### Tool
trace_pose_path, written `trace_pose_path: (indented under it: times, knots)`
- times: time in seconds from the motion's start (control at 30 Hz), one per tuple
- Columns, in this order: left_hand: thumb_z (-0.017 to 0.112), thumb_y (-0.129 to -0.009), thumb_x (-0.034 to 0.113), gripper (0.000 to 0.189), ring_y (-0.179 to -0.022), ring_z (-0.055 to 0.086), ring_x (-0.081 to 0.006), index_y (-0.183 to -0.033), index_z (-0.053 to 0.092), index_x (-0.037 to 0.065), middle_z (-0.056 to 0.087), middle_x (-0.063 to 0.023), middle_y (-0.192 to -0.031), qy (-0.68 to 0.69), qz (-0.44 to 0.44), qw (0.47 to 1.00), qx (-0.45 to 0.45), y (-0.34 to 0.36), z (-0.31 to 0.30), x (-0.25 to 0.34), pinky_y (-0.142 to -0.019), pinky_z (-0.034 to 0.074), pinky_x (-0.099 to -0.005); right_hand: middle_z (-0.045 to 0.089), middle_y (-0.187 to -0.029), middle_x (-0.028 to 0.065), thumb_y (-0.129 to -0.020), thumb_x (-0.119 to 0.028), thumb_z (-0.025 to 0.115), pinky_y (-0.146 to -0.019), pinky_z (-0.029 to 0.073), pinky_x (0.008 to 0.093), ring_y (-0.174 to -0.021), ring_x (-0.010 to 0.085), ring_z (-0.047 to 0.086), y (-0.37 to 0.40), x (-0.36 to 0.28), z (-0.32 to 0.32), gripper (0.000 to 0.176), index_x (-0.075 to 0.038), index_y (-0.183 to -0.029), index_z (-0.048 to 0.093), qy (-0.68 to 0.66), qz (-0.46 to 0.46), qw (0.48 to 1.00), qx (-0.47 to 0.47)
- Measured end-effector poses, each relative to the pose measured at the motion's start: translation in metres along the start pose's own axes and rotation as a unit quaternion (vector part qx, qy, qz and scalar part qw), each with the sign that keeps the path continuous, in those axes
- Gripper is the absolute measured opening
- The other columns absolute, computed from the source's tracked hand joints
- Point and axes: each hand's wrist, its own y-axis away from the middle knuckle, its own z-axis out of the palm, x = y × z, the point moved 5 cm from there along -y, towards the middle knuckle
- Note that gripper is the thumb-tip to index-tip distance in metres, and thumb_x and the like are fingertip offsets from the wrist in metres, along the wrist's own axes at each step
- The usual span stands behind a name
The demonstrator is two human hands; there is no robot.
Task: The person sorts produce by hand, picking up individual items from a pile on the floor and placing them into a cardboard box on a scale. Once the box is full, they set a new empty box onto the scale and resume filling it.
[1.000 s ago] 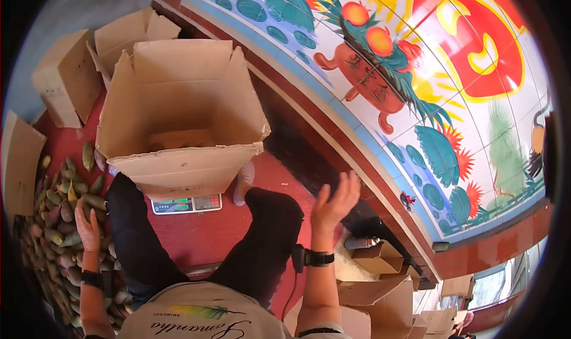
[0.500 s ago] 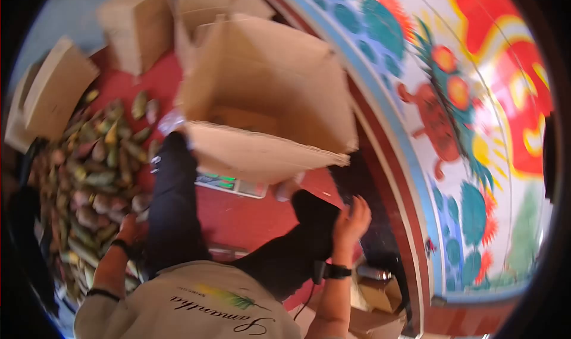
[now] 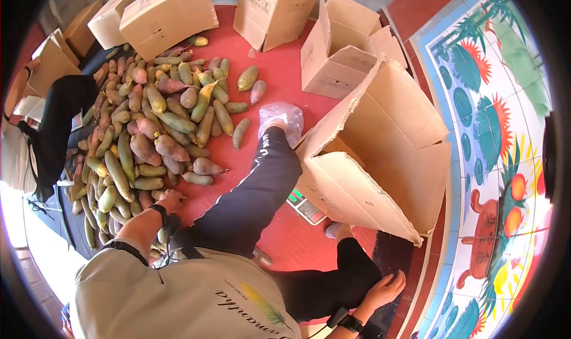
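A big pile of long vegetables [image 3: 143, 148], green and reddish and looking like radishes, covers the floor on the left. At its near edge is my left hand [image 3: 172, 201], fingers slightly apart and low beside the vegetables; I see nothing held in it. My right hand [image 3: 386, 288] hovers or rests by my right knee, fingers stretched out, holding nothing. A large open cardboard box [image 3: 375, 190] stands in front of me, tilted in view, its inside partly visible. Under its near side a scale [image 3: 308, 210] with green digits shows in part.
An open carton [image 3: 339, 65] stands behind the large box. Closed cartons [image 3: 172, 18] line the far side. Another person's dark-trousered leg [image 3: 65, 119] is at the left. A clear plastic bag [image 3: 282, 119] covers my left foot. The painted wall [image 3: 488, 160] bounds the right.
My view has swung left, bringing the whole pile and the person at the left into sight. My left hand stays by the pile; my right hand stays near my knee.
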Motion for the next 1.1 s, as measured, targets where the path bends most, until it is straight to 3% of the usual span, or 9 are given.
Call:
trace_pose_path:
  times: [0.1, 0.27, 0.3, 0.37, 0.47, 0.67, 0.93, 1.03, 1.1]
  knots:
    - [0.059, -0.074, 0.026, 0.039, -0.115, 0.045, -0.0323, -0.111, 0.059, 0.011, 0.052, -0.0144, -0.12, -0.006, -0.016, 1.0, -0.003, -0.014, 0.009, -0.012, -0.096, 0.04, -0.0409, 0.055, -0.108, 0.0184, -0.084, -0.004, 0.05, -0.086, 0.044, 0.0414, -0.101, 0.0349, 0.054, 0.0, 0.001, 0.002, 0.025, 0.004, -0.107, 0.055, 0.007, -0.003, 1.0, -0.002]
    - [0.064, -0.07, 0.016, 0.048, -0.123, 0.036, -0.0306, -0.116, 0.051, 0.01, 0.04, -0.0139, -0.13, -0.006, -0.025, 0.984, 0.174, -0.029, -0.057, 0.003, -0.097, 0.036, -0.041, 0.055, -0.108, 0.0188, -0.085, -0.004, 0.05, -0.085, 0.045, 0.0415, -0.1, 0.0351, 0.054, -0.001, 0.002, 0.003, 0.026, 0.004, -0.109, 0.055, 0.008, 0.002, 1.0, -0.006]
    - [0.064, -0.07, 0.016, 0.048, -0.123, 0.036, -0.0306, -0.116, 0.051, 0.01, 0.04, -0.0139, -0.13, -0.006, -0.025, 0.985, 0.173, -0.03, -0.069, 0.002, -0.097, 0.036, -0.041, 0.055, -0.108, 0.0188, -0.085, -0.004, 0.05, -0.085, 0.045, 0.0416, -0.1, 0.0352, 0.054, -0.001, 0.003, 0.004, 0.026, 0.004, -0.109, 0.055, 0.007, -0.004, 1.0, -0.004]
    - [0.064, -0.069, 0.013, 0.052, -0.125, 0.034, -0.0303, -0.119, 0.05, 0.009, 0.038, -0.0145, -0.13, -0.013, -0.025, 0.954, 0.298, -0.028, -0.102, 0.002, -0.099, 0.035, -0.0408, 0.055, -0.108, 0.0188, -0.085, -0.005, 0.05, -0.084, 0.045, 0.0418, -0.1, 0.0352, 0.054, -0.001, 0.003, 0.003, 0.027, 0.004, -0.109, 0.054, 0.007, -0.011, 1.0, -0.001]
    - [0.063, -0.069, 0.011, 0.055, -0.128, 0.031, -0.03, -0.122, 0.048, 0.009, 0.037, -0.0139, -0.132, -0.03, -0.043, 0.944, 0.326, -0.04, -0.125, -0.013, -0.1, 0.033, -0.0406, 0.055, -0.106, 0.0195, -0.085, -0.003, 0.049, -0.086, 0.044, 0.042, -0.1, 0.0354, 0.054, 0.0, 0.004, 0.004, 0.026, 0.005, -0.109, 0.054, 0.009, 0.002, 1.0, -0.002]
    - [0.062, -0.071, 0.009, 0.056, -0.132, 0.026, -0.0288, -0.125, 0.047, 0.009, 0.031, -0.0122, -0.141, -0.025, -0.078, 0.958, 0.274, -0.06, -0.144, -0.019, -0.103, 0.03, -0.0427, 0.055, -0.106, 0.0195, -0.085, -0.003, 0.049, -0.086, 0.044, 0.0419, -0.1, 0.0352, 0.054, 0.0, 0.007, 0.007, 0.026, 0.005, -0.109, 0.053, 0.019, 0.009, 1.0, -0.003]
    - [0.064, -0.066, 0.008, 0.066, -0.133, 0.024, -0.0283, -0.129, 0.043, 0.008, 0.03, -0.011, -0.141, -0.098, 0.061, 0.949, 0.294, -0.098, -0.17, 0.038, -0.103, 0.029, -0.0439, 0.055, -0.106, 0.0202, -0.08, -0.002, 0.053, -0.088, 0.042, 0.0432, -0.101, 0.0364, 0.052, -0.004, -0.008, 0.003, 0.027, 0.003, -0.107, 0.054, 0.024, 0.01, 0.999, -0.025]
    - [0.063, -0.069, 0.005, 0.072, -0.137, 0.019, -0.0266, -0.136, 0.036, 0.012, 0.028, -0.0077, -0.144, -0.145, 0.048, 0.958, 0.242, -0.119, -0.169, 0.042, -0.108, 0.023, -0.047, 0.055, -0.105, 0.0196, -0.079, -0.002, 0.053, -0.085, 0.043, 0.0437, -0.099, 0.0369, 0.053, -0.006, -0.015, 0.001, 0.026, 0.002, -0.104, 0.055, 0.026, 0.011, 0.999, -0.024]
    - [0.059, -0.076, 0.008, 0.067, -0.136, 0.021, -0.025, -0.138, 0.033, 0.016, 0.029, -0.0061, -0.143, -0.186, 0.001, 0.971, 0.148, -0.118, -0.177, 0.052, -0.107, 0.021, -0.0535, 0.055, -0.105, 0.0192, -0.079, -0.002, 0.054, -0.085, 0.043, 0.0435, -0.098, 0.037, 0.053, -0.005, -0.016, 0.0, 0.026, 0.002, -0.104, 0.054, 0.031, 0.008, 0.999, -0.022]
